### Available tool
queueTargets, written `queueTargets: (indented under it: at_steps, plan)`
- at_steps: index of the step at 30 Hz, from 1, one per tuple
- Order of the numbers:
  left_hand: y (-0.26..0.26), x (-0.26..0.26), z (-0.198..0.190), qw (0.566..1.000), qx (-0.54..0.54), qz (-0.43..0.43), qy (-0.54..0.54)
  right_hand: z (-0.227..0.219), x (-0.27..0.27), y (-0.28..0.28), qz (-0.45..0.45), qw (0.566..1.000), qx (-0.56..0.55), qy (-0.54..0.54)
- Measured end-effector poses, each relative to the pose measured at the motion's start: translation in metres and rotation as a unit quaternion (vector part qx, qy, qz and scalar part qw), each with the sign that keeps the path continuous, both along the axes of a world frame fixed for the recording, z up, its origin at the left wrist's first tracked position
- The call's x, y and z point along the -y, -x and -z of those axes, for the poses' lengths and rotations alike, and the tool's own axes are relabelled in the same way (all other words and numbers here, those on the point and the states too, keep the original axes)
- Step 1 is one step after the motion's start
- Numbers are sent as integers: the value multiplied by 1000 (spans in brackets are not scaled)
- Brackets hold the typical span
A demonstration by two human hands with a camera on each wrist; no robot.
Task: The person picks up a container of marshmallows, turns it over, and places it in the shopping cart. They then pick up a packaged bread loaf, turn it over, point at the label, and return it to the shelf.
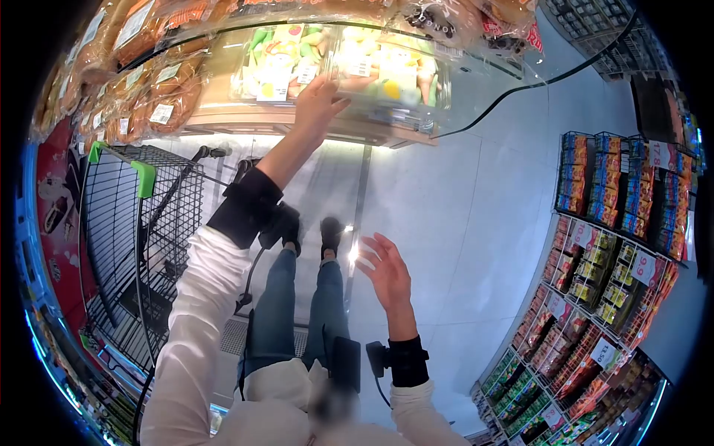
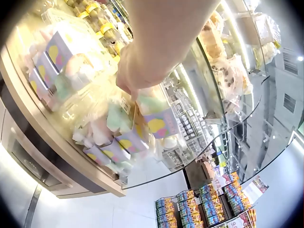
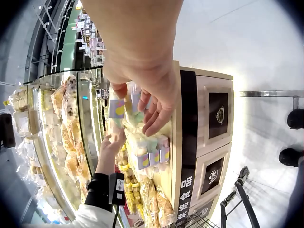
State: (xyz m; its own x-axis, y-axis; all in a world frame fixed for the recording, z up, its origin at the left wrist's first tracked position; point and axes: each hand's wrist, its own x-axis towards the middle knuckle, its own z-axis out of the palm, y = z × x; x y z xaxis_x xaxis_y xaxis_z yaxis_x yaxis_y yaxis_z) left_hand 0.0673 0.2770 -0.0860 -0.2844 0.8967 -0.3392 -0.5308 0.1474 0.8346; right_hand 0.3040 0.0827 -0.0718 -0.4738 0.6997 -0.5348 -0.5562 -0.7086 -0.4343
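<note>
My left hand (image 1: 320, 100) reaches up to a glass-fronted shelf and grips the edge of a clear plastic box of pastel cakes (image 1: 387, 74). From the left wrist view, its fingers (image 2: 130, 85) curl over the top of that box (image 2: 152, 118), which carries purple and yellow labels. My right hand (image 1: 387, 271) hangs in the air below, palm up, fingers relaxed and spread, holding nothing. In the right wrist view the right hand (image 3: 147, 102) is well short of the boxes (image 3: 145, 149), while the left hand (image 3: 111, 145) is on them.
A wire shopping trolley (image 1: 126, 238) with a green handle (image 1: 145, 178) stands at my left. Bagged bread (image 1: 156, 97) fills the shelf to the left of the cake boxes. A rack of snack packets (image 1: 602, 245) lines the right. The curved glass shelf edge (image 1: 520, 82) juts out above the floor.
</note>
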Motion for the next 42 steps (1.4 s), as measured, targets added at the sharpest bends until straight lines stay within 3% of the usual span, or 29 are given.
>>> queueTargets:
  at_steps: [4, 10, 13, 19, 23, 27, 30, 36, 38, 42]
  plan:
    - [-7, -13, 17, 999, -3, 29, -22, 3, 0, -12, 19, 1000, -10, -2]
    - [-8, -10, 11, 990, -134, 12, 33, 7, -7, -21, 37, 999, 1, -14]
    - [1, -13, 19, 977, -203, 61, 35, 5, -11, -19, 44, 999, 4, -8]
    - [-2, -21, 20, 963, -262, 33, 62, 6, -14, -12, 48, 999, -1, 4]
    - [6, -19, 37, 935, -341, 80, 47, 3, -15, -4, 40, 999, 3, 6]
    - [-6, -12, 17, 942, -333, 45, 17, 3, -15, 0, 33, 999, 5, 7]
    - [4, -19, 26, 909, -409, 73, 41, 3, -16, 0, 33, 999, -1, 2]
    - [9, -23, 38, 925, -368, 72, 60, 3, -18, 2, 40, 999, 3, 11]
    - [8, -26, 56, 920, -390, 25, 20, 4, -19, 2, 37, 999, -1, 13]
    - [7, -23, 39, 918, -387, 64, 49, 3, -19, 4, 34, 999, -1, 11]
